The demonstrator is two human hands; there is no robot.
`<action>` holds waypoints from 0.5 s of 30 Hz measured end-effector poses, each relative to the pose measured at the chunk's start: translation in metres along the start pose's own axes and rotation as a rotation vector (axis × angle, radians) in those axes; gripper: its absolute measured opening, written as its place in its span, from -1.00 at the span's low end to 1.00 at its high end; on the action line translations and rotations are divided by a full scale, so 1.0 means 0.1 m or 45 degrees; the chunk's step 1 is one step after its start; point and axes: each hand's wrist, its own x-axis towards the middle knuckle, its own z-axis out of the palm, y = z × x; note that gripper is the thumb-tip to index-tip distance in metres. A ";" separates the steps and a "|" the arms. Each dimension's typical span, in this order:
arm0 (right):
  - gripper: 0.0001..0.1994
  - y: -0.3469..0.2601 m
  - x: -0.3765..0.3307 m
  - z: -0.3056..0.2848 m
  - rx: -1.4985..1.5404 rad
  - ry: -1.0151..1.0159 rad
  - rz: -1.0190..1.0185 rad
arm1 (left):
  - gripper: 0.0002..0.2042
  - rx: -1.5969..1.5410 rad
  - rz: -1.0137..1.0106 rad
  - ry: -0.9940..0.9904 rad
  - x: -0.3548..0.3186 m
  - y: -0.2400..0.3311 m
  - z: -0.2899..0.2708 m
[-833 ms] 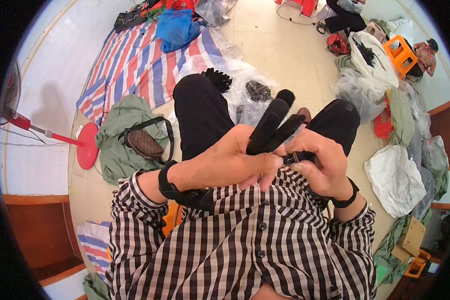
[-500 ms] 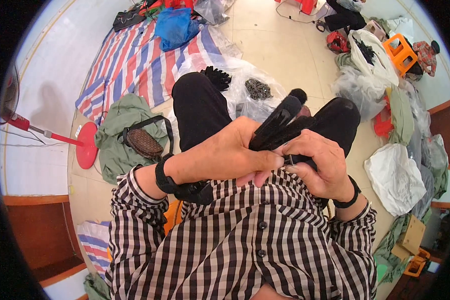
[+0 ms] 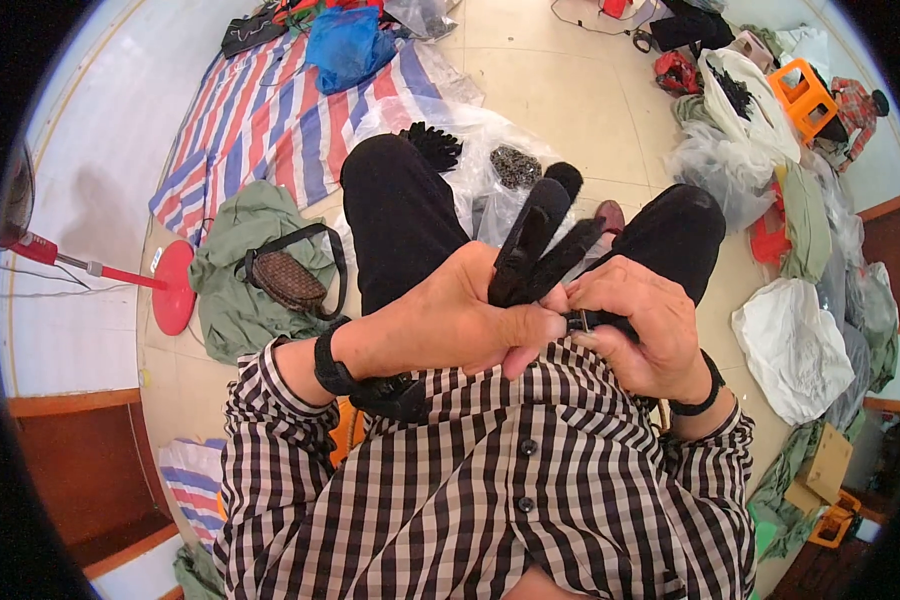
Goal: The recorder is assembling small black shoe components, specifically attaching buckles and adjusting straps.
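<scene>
Black fuzzy straps (image 3: 533, 235) stick up out of my left hand (image 3: 460, 310), which is closed around their lower part above my lap. My right hand (image 3: 645, 315) pinches the black strap at a small metal piece (image 3: 583, 320) that looks like a buckle ring. The two thumbs almost meet there, and the fingers hide how strap and metal are joined. Beyond my knees, a bundle of black straps (image 3: 432, 147) and a heap of small dark metal pieces (image 3: 516, 167) rest on clear plastic sheeting (image 3: 480, 130).
To the left are a green cloth (image 3: 235, 240), a brown pouch (image 3: 288, 280) and a red fan base (image 3: 175, 288). A striped sheet (image 3: 270, 110) holds a blue bag (image 3: 348, 48). On the right lie a white sack (image 3: 792, 350), plastic bags (image 3: 725, 170) and an orange stool (image 3: 802, 97). Another person (image 3: 855, 120) is at far right.
The upper strap ends have spread apart and swung more upright. My left hand has shifted slightly, while both hands keep their hold near the metal piece.
</scene>
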 end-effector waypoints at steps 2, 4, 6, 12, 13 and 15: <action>-0.71 0.00 0.02 -0.01 -0.002 -0.016 0.003 | -0.88 -0.033 -0.013 0.007 -0.01 0.00 0.00; -0.70 -0.01 0.02 -0.01 -0.003 -0.033 0.002 | -0.88 -0.065 -0.024 0.017 -0.01 -0.01 0.00; -0.75 -0.02 0.01 -0.01 -0.008 -0.070 0.053 | -0.90 -0.036 0.014 0.003 -0.02 -0.04 0.00; -0.68 -0.02 0.02 0.00 -0.021 -0.049 0.018 | -0.94 0.108 -0.027 0.092 0.01 -0.01 0.04; -0.68 -0.01 0.02 0.01 -0.019 -0.050 0.018 | -0.94 0.108 -0.028 0.093 0.01 -0.01 0.05; -0.68 0.00 0.02 0.02 -0.046 -0.053 0.011 | -0.96 0.191 -0.035 0.155 0.01 -0.02 0.05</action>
